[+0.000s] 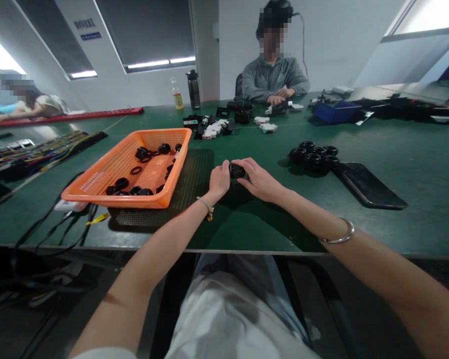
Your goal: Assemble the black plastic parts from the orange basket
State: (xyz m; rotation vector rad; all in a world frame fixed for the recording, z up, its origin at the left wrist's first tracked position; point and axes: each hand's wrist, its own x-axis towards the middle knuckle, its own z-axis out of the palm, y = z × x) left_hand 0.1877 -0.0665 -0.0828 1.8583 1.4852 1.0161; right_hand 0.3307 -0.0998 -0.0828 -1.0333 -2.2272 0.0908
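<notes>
In the head view, the left hand (220, 180) grips a black part (237, 171) from its left side, while the right hand (261, 180) holds the opposite side between thumb and fingers. The part is at the green table (247, 227), between the orange basket (134, 201) and a cluster of black rings (312, 162). More black pieces (164, 148) lie in the basket; a phone (372, 185) lies just beside the cluster.
</notes>
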